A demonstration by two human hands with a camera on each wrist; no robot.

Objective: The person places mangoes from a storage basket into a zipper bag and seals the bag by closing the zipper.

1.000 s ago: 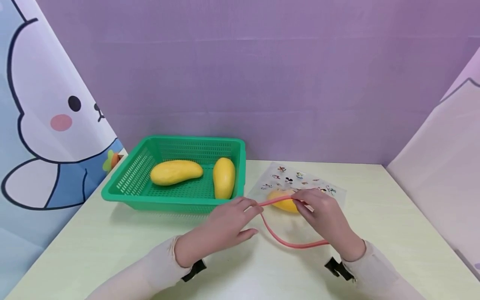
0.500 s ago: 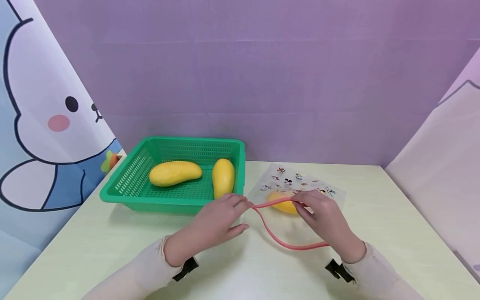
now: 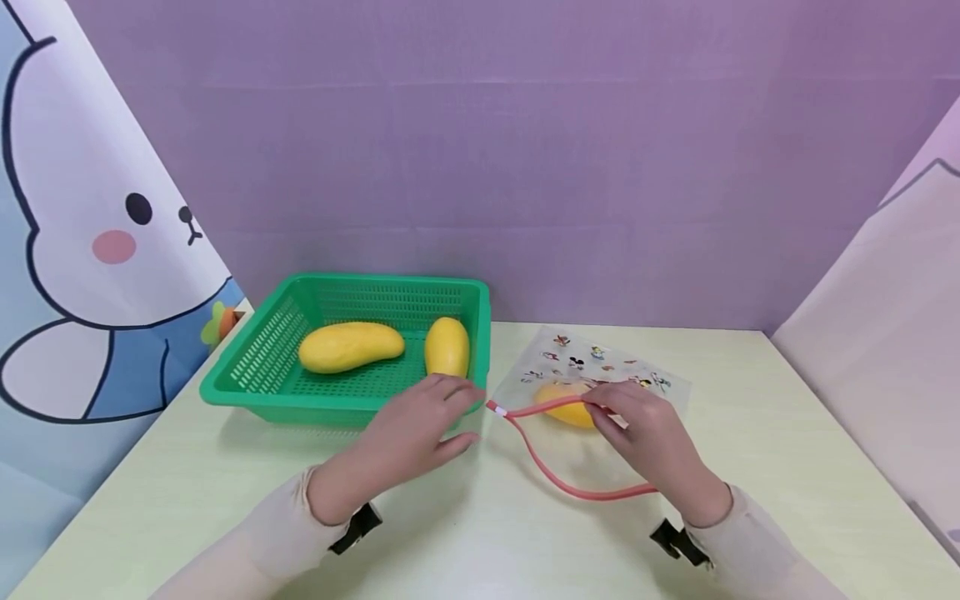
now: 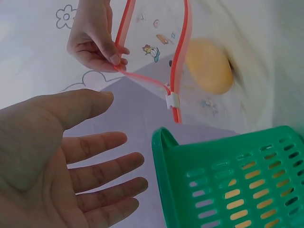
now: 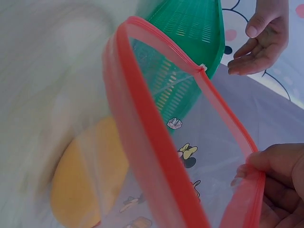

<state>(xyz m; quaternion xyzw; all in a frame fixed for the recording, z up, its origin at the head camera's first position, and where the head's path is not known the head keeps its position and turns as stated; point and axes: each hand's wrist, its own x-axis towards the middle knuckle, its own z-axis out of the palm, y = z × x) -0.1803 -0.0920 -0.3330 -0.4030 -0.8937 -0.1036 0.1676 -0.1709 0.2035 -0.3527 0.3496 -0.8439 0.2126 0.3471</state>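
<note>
Pinching the red zip edge [image 3: 570, 487] of a clear, cartoon-printed slider bag [image 3: 600, 362] between thumb and fingers, the right hand [image 3: 651, 433] is holding the bag's mouth spread apart. The white slider [image 3: 500, 412] is sitting near the zip's left end, and the bag is stretching over the pale table [image 3: 757, 433], to the right of a green plastic basket [image 3: 300, 400]. A yellow mango [image 3: 573, 414] is showing through the bag's film. The left hand [image 3: 401, 437] is hovering beside the basket's near right corner, its fingers extended and relaxed, holding nothing. Inside the basket, one mango [image 3: 351, 347] is lying crosswise, while another [image 3: 447, 346] is pointing lengthwise near the right wall, the left hand partly covering its near end.
</note>
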